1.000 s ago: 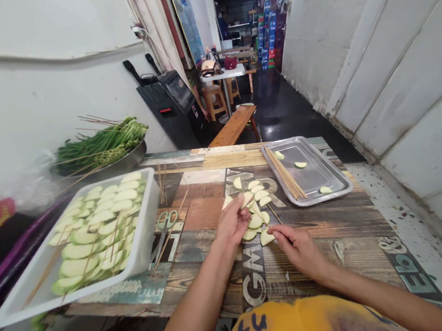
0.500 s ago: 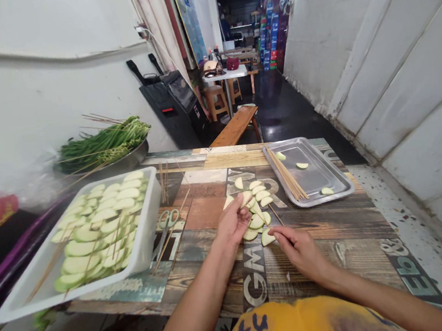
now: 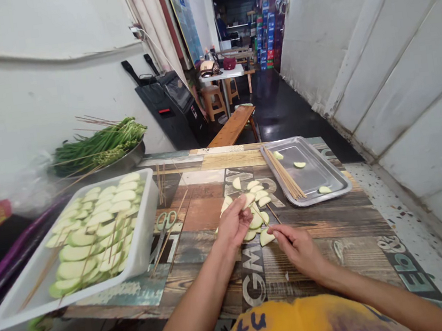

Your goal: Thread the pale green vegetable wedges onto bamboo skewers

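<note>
My left hand [image 3: 234,223] pinches a pale green vegetable slice [image 3: 248,199] above a small pile of slices [image 3: 259,220] on the patterned wooden table [image 3: 210,210]. My right hand [image 3: 295,245] is closed on a thin wooden skewer [image 3: 273,214] whose tip points toward the pile, with one slice [image 3: 266,238] lying just left of its fingers. Both hands are close together near the table's middle.
A white tub [image 3: 144,234] full of skewered slices sits at left, with scissors [image 3: 166,223] and loose skewers beside it. A steel tray [image 3: 327,174] with a bundle of skewers [image 3: 284,176] and a few slices lies at right. A bowl of green stalks [image 3: 100,145] stands behind.
My left hand has lifted its slice slightly and turned it toward the skewer. My right hand has barely moved.
</note>
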A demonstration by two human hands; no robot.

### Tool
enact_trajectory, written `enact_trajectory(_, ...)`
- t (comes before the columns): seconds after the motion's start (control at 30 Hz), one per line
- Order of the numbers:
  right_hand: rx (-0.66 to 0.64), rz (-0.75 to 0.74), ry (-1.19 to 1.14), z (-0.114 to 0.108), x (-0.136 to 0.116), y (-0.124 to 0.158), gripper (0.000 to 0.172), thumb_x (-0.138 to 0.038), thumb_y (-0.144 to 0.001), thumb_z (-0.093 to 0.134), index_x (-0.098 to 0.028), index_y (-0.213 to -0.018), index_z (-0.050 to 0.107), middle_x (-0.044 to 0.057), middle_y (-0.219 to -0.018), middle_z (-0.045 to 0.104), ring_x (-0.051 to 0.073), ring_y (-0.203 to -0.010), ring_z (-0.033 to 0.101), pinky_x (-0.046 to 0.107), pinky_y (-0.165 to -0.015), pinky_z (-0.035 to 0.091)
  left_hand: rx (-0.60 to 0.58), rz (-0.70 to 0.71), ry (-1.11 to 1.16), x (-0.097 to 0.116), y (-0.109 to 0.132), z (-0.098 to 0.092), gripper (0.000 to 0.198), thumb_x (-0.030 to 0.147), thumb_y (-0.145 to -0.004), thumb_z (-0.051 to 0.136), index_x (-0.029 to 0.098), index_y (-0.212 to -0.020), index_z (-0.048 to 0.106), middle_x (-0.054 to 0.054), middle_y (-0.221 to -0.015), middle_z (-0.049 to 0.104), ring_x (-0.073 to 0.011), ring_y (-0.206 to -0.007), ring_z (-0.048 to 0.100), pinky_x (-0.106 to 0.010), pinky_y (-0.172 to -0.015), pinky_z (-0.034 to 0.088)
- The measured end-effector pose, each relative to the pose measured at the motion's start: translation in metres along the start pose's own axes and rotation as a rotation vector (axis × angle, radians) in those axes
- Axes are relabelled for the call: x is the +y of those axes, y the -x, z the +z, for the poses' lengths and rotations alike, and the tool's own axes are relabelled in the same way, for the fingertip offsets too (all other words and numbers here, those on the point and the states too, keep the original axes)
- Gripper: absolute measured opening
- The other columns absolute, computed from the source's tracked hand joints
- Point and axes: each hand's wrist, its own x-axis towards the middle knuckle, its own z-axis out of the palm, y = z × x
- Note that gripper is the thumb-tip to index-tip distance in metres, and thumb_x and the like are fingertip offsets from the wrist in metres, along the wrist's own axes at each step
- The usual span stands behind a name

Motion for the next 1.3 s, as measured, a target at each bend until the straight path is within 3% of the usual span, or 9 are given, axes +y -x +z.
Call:
enact_trajectory(0.4, 0.011, -0.005, 0.017, -0.001, 0.001, -0.003, 0.025, -0.023, -0.088, 0.043, -0.018, -0.096, 0.066, 0.004, -0.087, 0.07, 0.015, -0.077, 0.065, 0.022, -0.067, 0.048, -0.02, -0.034, -0.015, -0.003, 0.004, 0.004, 0.024, 0.021, -0.063, 0.073, 0.011, -0.075, 0.054, -0.002, -0.076, 0.06, 0.0009, -0.044, 0.038, -0.012, -0.041, 0.031)
enact_trajectory(0.6, 0.047, 0.033, 0.03, -0.004, 0.001, -0.009, 0.026, -0.025, -0.087, 0.043, -0.015, -0.093, 0.065, 0.006, -0.081, 0.07, 0.016, -0.069, 0.063, 0.024, -0.064, 0.048, -0.07, -0.082, -0.098, -0.022, 0.014, 0.012, 0.026, 0.025, -0.061, 0.074, 0.011, -0.068, 0.054, 0.005, -0.054, 0.046, -0.0019, -0.045, 0.041, -0.014, -0.044, 0.035)
enact_trajectory(0.7, 0.062, 0.057, 0.01, -0.006, 0.002, -0.012, 0.026, -0.027, -0.087, 0.043, -0.014, -0.093, 0.065, 0.006, -0.082, 0.07, 0.016, -0.07, 0.063, 0.024, -0.064, 0.047, -0.097, -0.058, -0.117, -0.025, 0.017, 0.015, 0.025, 0.027, -0.063, 0.073, 0.011, -0.071, 0.056, 0.005, -0.056, 0.046, -0.0017, -0.045, 0.042, -0.014, -0.044, 0.035)
enact_trajectory(0.97, -0.098, 0.026, -0.051, -0.007, -0.006, -0.01, 0.028, -0.028, -0.089, 0.04, -0.016, -0.087, 0.065, 0.003, -0.076, 0.066, 0.014, -0.067, 0.059, 0.022, -0.062, 0.043, 0.012, 0.06, -0.021, -0.007, 0.007, 0.007, 0.025, 0.023, -0.06, 0.075, 0.012, -0.073, 0.056, 0.004, -0.065, 0.053, 0.0005, -0.044, 0.039, -0.013, -0.042, 0.033)
enact_trajectory(1.17, -0.01, 0.023, 0.007, -0.012, -0.005, -0.013, 0.031, -0.03, -0.089, 0.039, -0.015, -0.073, 0.061, 0.001, -0.06, 0.057, 0.012, -0.055, 0.05, 0.02, -0.052, 0.038, -0.101, -0.063, -0.206, -0.028, 0.022, 0.02, 0.027, 0.027, -0.06, 0.075, 0.012, -0.078, 0.061, 0.004, -0.057, 0.051, -0.0021, -0.042, 0.042, -0.015, -0.044, 0.034)
enact_trajectory(1.3, 0.045, 0.016, 0.001, -0.018, 0.0, -0.017, 0.029, -0.031, -0.089, 0.04, -0.015, -0.078, 0.062, 0.001, -0.063, 0.058, 0.012, -0.058, 0.052, 0.02, -0.055, 0.039, -0.116, 0.068, -0.499, -0.027, 0.024, 0.019, 0.028, 0.032, -0.065, 0.07, 0.013, -0.086, 0.066, 0.004, -0.053, 0.051, -0.0021, -0.037, 0.033, -0.016, -0.039, 0.025)
